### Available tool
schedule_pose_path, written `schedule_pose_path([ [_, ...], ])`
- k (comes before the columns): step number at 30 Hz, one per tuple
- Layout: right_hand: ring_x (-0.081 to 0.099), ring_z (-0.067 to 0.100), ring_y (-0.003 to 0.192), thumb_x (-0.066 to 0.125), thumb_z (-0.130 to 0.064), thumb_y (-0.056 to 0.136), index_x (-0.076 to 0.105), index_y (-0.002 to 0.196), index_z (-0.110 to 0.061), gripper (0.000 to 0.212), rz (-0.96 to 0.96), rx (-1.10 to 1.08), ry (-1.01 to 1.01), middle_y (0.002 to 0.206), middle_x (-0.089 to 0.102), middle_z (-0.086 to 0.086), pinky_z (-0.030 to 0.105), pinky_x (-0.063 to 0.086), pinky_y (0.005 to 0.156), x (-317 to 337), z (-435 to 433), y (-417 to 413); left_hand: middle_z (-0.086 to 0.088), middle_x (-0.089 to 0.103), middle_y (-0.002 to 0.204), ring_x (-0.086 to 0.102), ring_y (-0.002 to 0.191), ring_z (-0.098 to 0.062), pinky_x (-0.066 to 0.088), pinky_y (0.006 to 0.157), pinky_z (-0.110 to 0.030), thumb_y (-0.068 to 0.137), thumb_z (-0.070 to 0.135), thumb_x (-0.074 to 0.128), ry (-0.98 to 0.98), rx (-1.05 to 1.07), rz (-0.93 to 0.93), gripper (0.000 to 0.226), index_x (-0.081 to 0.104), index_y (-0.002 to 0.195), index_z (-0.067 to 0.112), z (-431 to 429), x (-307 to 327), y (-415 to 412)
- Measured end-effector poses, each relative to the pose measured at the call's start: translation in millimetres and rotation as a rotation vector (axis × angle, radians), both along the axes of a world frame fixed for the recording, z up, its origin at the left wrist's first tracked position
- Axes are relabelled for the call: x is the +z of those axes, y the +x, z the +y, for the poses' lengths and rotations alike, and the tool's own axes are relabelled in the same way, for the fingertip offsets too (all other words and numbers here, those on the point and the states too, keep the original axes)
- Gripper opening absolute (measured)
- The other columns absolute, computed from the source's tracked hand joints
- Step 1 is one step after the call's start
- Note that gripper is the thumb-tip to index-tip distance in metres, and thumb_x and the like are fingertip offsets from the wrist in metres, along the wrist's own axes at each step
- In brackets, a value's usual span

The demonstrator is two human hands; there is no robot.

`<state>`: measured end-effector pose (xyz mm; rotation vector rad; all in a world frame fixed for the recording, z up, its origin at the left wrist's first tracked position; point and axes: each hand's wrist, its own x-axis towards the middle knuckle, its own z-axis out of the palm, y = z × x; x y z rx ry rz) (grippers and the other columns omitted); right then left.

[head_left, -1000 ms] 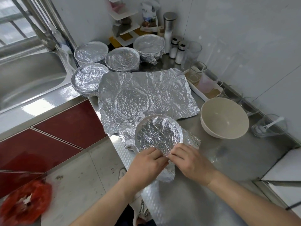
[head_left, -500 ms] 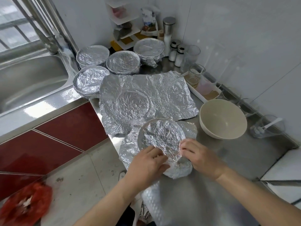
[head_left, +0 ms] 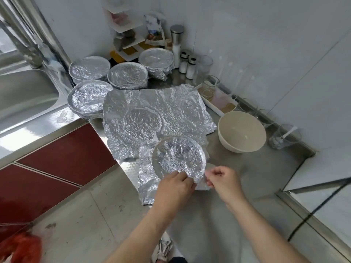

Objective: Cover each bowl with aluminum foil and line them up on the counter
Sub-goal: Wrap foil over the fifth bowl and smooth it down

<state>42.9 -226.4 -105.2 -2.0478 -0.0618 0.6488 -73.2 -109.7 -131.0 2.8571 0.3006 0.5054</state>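
A bowl under crumpled foil (head_left: 179, 155) sits at the steel counter's near edge, with loose foil hanging off its left and near sides. My left hand (head_left: 173, 188) pinches the foil at the bowl's near rim. My right hand (head_left: 223, 180) pinches the foil flap at the near right of the rim. Behind it lies a wide flat foil sheet (head_left: 171, 109) bearing a round bowl imprint. An uncovered cream bowl (head_left: 241, 130) stands to the right. Several foil-covered bowls (head_left: 89, 68) (head_left: 127, 74) (head_left: 156, 58) (head_left: 89, 97) cluster at the back left.
A steel sink (head_left: 24, 95) lies at the left. Salt shakers (head_left: 187, 62), glasses and a white tray (head_left: 216, 109) line the right wall, and a corner shelf (head_left: 129, 40) stands behind the covered bowls. A glass with a spoon (head_left: 284, 137) stands at the far right.
The bowl has been turned under my hands. My right hand moved from the rim's front round to its right side, and more loose foil now hangs at the left.
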Motion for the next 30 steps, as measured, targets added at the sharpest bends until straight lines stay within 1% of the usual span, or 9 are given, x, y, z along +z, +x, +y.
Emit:
schedule_pose_path([
  [3,0.066,0.023,0.058,0.075,-0.034,0.07,0.066,0.064,-0.014,0.023,-0.023,-0.051,-0.046,0.058,0.068,0.002,0.049,0.058,0.068,1.5,7.5,-10.3,0.003,0.053,0.059,0.053,0.053,-0.02,0.042,0.045,-0.027,0.083,0.03,0.054,-0.026,0.059,-0.006,0.027,0.061,0.059,0.021,-11.6,3.3,8.3],
  [5,0.067,0.024,0.063,0.072,-0.041,0.069,0.066,0.067,-0.017,0.024,-0.111,-0.01,-0.112,0.06,0.068,-0.001,0.042,0.057,0.068,6.1,11.9,-7.8,0.003,0.053,0.059,0.053,0.054,-0.019,0.04,0.046,-0.026,0.082,0.032,0.052,-0.032,0.078,-0.006,0.026,0.061,0.06,0.021,-13.3,5.9,12.3],
  [9,0.064,0.018,0.072,0.073,-0.033,0.08,0.064,0.077,-0.02,0.016,-0.238,0.053,-0.2,0.07,0.066,-0.009,0.031,0.048,0.066,13.4,16.2,-0.6,0.004,0.053,0.06,0.053,0.055,-0.018,0.04,0.047,-0.026,0.08,0.031,0.056,-0.034,0.114,-0.019,0.023,0.061,0.06,0.021,-16.3,5.2,19.6],
  [12,0.06,0.015,0.069,0.073,-0.034,0.081,0.061,0.077,-0.019,0.02,-0.22,0.075,-0.2,0.069,0.062,-0.011,0.026,0.039,0.057,14.5,18.0,7.5,0.003,0.055,0.064,0.054,0.059,-0.019,0.045,0.05,-0.029,0.083,0.03,0.057,-0.038,0.123,-0.027,0.021,0.062,0.066,0.02,-17.4,2.9,31.8],
  [14,0.054,0.009,0.061,0.073,-0.035,0.082,0.061,0.078,-0.015,0.023,-0.207,0.082,-0.2,0.066,0.059,-0.012,0.015,0.031,0.049,14.2,18.3,11.6,0.004,0.056,0.067,0.054,0.062,-0.019,0.046,0.052,-0.03,0.085,0.032,0.056,-0.06,0.12,-0.02,0.021,0.064,0.07,0.02,-19.5,2.0,30.6],
  [17,0.044,0.0,0.054,0.073,-0.035,0.081,0.063,0.076,-0.012,0.026,-0.229,0.069,-0.201,0.061,0.054,-0.013,0.026,0.028,0.053,11.1,19.0,12.6,0.004,0.055,0.069,0.051,0.065,-0.019,0.043,0.054,-0.031,0.086,0.033,0.059,-0.087,0.123,-0.018,0.02,0.064,0.072,0.021,-16.3,4.0,21.4],
  [20,0.045,0.012,0.056,0.071,-0.034,0.084,0.066,0.078,-0.012,0.023,-0.251,0.059,-0.248,0.066,0.06,-0.006,0.025,0.022,0.054,13.7,21.3,10.2,0.004,0.053,0.071,0.048,0.066,-0.02,0.042,0.055,-0.034,0.086,0.032,0.067,-0.083,0.136,0.004,0.018,0.062,0.072,0.022,-14.5,2.3,15.7],
  [24,0.059,0.027,0.075,0.067,-0.032,0.087,0.071,0.08,-0.014,0.019,-0.28,0.077,-0.315,0.082,0.072,0.006,0.028,0.03,0.061,16.4,27.9,5.1,0.005,0.053,0.072,0.046,0.064,-0.017,0.041,0.055,-0.032,0.08,0.023,0.076,-0.03,0.104,0.039,0.013,0.064,0.075,0.023,-17.6,1.1,18.1],
  [30,0.056,0.031,0.068,0.065,-0.027,0.085,0.072,0.071,-0.011,0.022,-0.273,0.062,-0.367,0.076,0.071,0.013,0.031,0.038,0.06,17.3,38.1,6.2,0.005,0.053,0.069,0.049,0.062,-0.016,0.035,0.054,-0.027,0.07,0.018,0.083,-0.012,0.076,0.003,0.018,0.065,0.071,0.021,-14.5,0.2,23.6],
])
